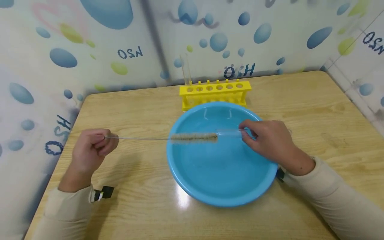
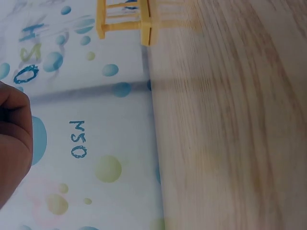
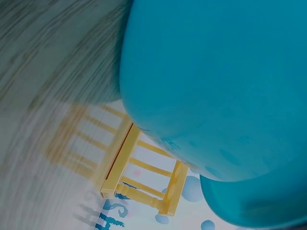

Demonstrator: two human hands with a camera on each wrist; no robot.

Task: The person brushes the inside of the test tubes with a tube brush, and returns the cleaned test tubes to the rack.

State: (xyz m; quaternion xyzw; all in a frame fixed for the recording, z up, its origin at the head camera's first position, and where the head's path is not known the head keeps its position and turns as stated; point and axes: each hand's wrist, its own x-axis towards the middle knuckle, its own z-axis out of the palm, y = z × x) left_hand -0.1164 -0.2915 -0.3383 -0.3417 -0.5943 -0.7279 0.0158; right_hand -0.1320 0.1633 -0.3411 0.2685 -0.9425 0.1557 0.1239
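Note:
My left hand (image 1: 93,146) pinches the thin wire handle of a test tube brush (image 1: 193,137), level at the table's left side. The brush's tan bristles reach over a blue basin (image 1: 172,166). My right hand (image 1: 267,138) pinches a clear glass test tube (image 1: 229,132) between thumb and forefinger, lying level above the basin. Brush tip and tube end meet in line; I cannot tell whether the tip is inside. In the left wrist view only part of the left hand (image 2: 14,139) shows, and the right wrist view shows the basin's outer side (image 3: 216,86) but no hand.
Behind the basin stands a yellow test tube rack (image 1: 214,89), with another clear test tube (image 1: 186,71) upright at its left end. A wall (image 1: 150,33) with painted drops borders the back of the wooden table (image 1: 135,110).

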